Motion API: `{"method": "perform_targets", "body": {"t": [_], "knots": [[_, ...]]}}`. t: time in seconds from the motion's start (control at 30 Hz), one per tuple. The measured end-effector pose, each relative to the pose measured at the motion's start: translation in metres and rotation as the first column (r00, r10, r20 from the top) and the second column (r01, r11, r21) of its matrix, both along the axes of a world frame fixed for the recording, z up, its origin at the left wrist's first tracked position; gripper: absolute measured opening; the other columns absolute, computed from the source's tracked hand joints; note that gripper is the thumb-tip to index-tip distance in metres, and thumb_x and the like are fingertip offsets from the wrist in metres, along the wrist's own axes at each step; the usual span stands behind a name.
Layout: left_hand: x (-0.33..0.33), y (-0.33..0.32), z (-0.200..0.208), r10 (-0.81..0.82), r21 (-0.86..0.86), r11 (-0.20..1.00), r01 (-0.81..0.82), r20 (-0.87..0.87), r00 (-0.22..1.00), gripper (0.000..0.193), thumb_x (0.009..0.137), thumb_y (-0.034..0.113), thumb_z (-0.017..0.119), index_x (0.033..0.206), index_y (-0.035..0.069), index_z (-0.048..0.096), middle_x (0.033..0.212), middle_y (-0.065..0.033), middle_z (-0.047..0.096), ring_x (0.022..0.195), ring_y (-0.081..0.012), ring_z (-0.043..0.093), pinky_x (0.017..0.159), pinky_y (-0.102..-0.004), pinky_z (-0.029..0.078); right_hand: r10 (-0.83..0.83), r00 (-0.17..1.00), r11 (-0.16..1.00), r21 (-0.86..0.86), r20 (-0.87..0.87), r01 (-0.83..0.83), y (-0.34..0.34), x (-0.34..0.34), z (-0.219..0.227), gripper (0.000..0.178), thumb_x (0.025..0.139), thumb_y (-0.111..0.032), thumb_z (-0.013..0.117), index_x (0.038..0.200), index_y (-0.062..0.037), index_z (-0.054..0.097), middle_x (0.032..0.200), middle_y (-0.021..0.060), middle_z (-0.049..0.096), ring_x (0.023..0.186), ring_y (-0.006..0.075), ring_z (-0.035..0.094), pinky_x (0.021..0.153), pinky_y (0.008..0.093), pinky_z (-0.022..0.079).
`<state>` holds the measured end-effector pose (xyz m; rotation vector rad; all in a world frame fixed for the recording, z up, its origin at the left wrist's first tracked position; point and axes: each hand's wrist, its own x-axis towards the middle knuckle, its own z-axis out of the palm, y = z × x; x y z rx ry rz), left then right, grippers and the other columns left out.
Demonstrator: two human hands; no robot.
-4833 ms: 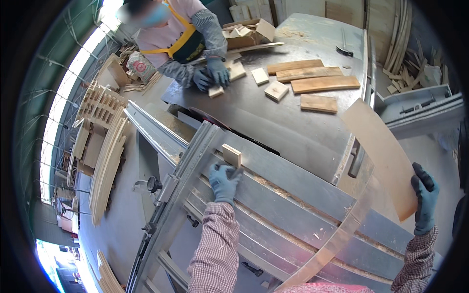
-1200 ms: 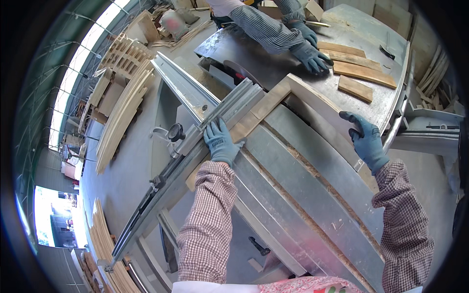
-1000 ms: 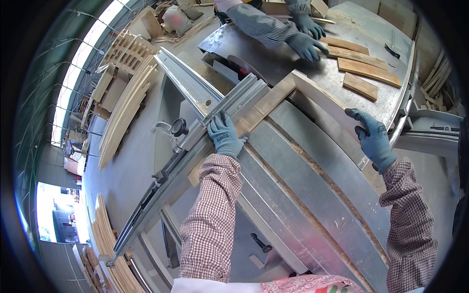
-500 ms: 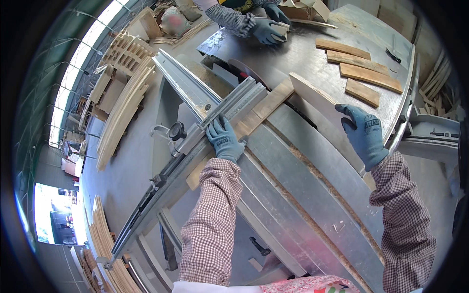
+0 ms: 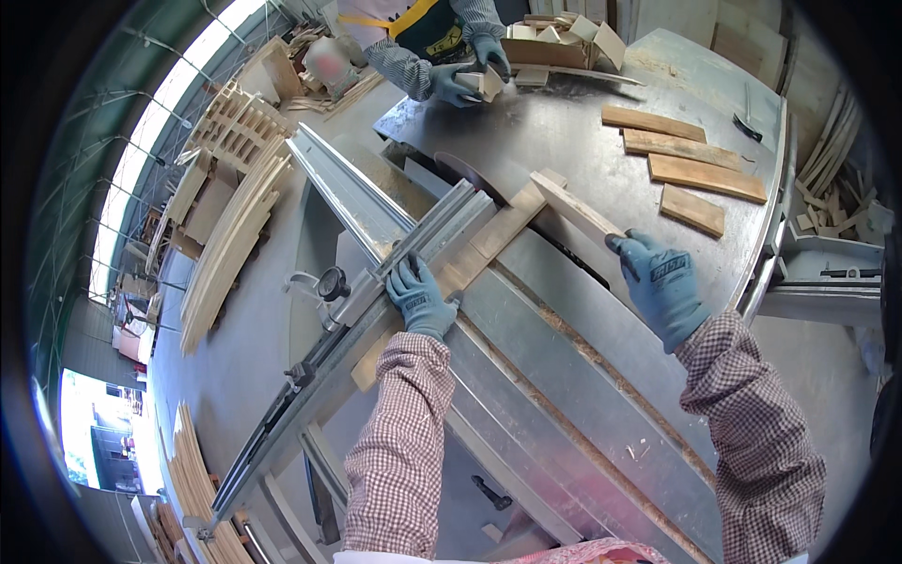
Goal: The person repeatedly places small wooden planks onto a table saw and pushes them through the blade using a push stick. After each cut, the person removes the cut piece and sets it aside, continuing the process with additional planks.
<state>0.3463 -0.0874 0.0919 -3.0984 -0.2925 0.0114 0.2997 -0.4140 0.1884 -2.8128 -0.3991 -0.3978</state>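
A wooden board point(image 5: 489, 240) lies flat against the metal fence point(image 5: 442, 226) of a sliding table saw. My left hand point(image 5: 420, 296) is closed over it, fingers curled on the fence side and thumb on the board's near side. Beyond the board's far end, a pale upright board point(image 5: 578, 209) stands on edge across the table. At the near end of that upright board, my right hand point(image 5: 662, 287) has its fingers bent and closed on the edge; the palm side is hidden. The dark round saw blade point(image 5: 458, 169) shows just past the fence.
Several cut wooden pieces point(image 5: 707, 177) lie on the metal table at the right. Across the table, a co-worker's gloved hands point(image 5: 470, 77) hold small blocks beside a box of offcuts point(image 5: 554, 52). Long planks point(image 5: 235, 244) are stacked on the floor at left.
My right hand has moved left from apart to the end of the upright board and closed on it. My left hand keeps its hold. The co-worker's hands have shifted left with blocks.
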Motion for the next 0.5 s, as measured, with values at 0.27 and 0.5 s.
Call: {"method": "perform_targets", "body": {"t": [0.27, 0.5], "knots": [[-0.002, 0.000, 0.001, 0.001, -0.003, 1.000, -0.001, 0.038, 0.999, 0.111, 0.067, 0.046, 0.075, 0.143, -0.002, 0.010, 0.141, -0.0256, 0.020, 0.133, -0.0383, 0.015, 0.110, -0.0503, 0.005, -0.040, 0.999, 0.996, -0.074, 0.011, 0.041, 0.006, -0.001, -0.002, 0.027, 0.086, -0.008, 0.048, 0.111, -0.0147, 0.058, 0.108, 0.0101, 0.061, 0.078, 0.0256, 0.065, 0.063, 0.0365, 0.053], [0.005, 0.001, -0.005, 0.046, 0.077, 0.996, -0.049, 0.043, 0.998, 0.113, 0.063, 0.050, 0.076, 0.143, 0.001, 0.014, 0.141, -0.0234, 0.023, 0.131, -0.0374, 0.022, 0.110, -0.0509, 0.009, -0.131, 0.976, 0.986, -0.129, -0.176, 0.109, 0.018, 0.005, 0.007, 0.030, 0.087, -0.012, 0.050, 0.117, -0.0132, 0.057, 0.110, 0.0083, 0.059, 0.081, 0.0248, 0.066, 0.065, 0.0374, 0.054]]}}
